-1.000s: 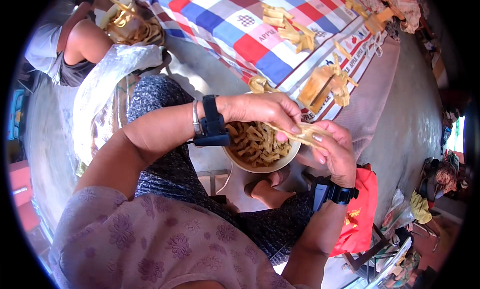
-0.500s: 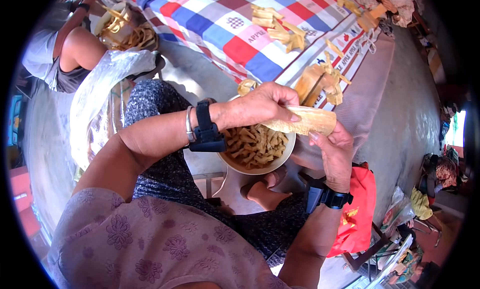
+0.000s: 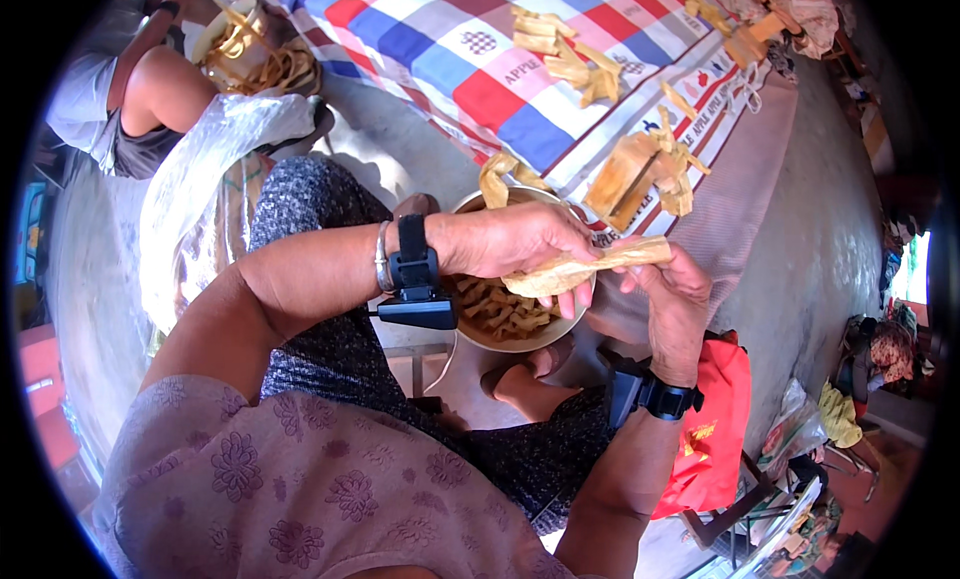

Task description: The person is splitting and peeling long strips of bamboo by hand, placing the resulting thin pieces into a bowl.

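A pale yellow, fibrous dried strip (image 3: 590, 268) is stretched between my hands above a tub. My left hand (image 3: 520, 241) is closed on its left part, with fingertips showing below it. At the strip's right end, my right hand (image 3: 672, 289) grips it between thumb and fingers. Beneath them stands the round, pale-rimmed tub (image 3: 557, 336), holding many short pieces (image 3: 505, 311) of similar yellow-brown material. My left hand and wrist hide part of the tub. A curled yellow strip (image 3: 497, 179) hangs over its far rim.
Beyond the tub, a checked cloth (image 3: 440, 54) carries a wooden block (image 3: 622, 179) and piles of yellow strips (image 3: 565, 54). A clear plastic bag (image 3: 200, 199) stands left, near a seated person (image 3: 150, 99) and another bucket (image 3: 235, 39). A red bag (image 3: 712, 429) lies right.
The strip has turned and now looks narrower. My left hand has rolled, bringing its fingertips out below the strip. The tub's far rim and curled strip show more.
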Tool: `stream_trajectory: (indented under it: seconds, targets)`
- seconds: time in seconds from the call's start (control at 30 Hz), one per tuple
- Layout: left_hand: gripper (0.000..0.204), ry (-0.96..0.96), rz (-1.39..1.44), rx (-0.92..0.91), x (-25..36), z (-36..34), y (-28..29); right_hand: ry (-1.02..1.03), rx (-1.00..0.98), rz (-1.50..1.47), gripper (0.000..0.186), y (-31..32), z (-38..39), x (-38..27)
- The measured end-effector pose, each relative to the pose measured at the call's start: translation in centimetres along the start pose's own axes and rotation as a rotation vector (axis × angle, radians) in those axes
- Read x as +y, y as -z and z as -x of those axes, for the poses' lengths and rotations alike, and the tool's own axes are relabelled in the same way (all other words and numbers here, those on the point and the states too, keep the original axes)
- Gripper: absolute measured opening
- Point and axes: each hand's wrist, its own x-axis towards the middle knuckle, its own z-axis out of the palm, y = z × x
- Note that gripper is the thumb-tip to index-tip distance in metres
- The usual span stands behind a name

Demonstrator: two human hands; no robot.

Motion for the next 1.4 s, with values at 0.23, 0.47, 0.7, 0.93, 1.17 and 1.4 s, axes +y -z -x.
stream_trajectory:
  seconds: [0.23,0.47,0.7,0.93,1.17,1.4]
  targets:
    - [0.023,-0.089,0.000,0.086,-0.7,0.1,0.6,0.058,0.036,-0.075,0.016,-1.0,-0.4,0.0]
    - [0.010,-0.358,-0.581,0.324,1.2,1.0,-0.7,0.116,0.227,0.026,0.013,-0.3,-0.3,-0.4]
    - [0.010,-0.429,-0.673,0.405,0.2,0.5,0.1,0.534,0.235,0.842,0.025,-2.4,0.5,-1.0]
    - [0.013,-0.051,0.096,0.041,0.2,0.7,1.9,0.605,-0.010,1.137,0.028,-3.5,0.3,1.4]
    - [0.024,-0.106,-0.932,0.189,1.1,1.5,0.4,-0.039,-0.236,0.710,0.015,-2.0,1.2,1.6]
    - [0.015,-0.187,-0.901,0.062,0.3,1.4,2.3,-0.376,-0.266,0.376,0.026,-0.8,0.8,1.5]
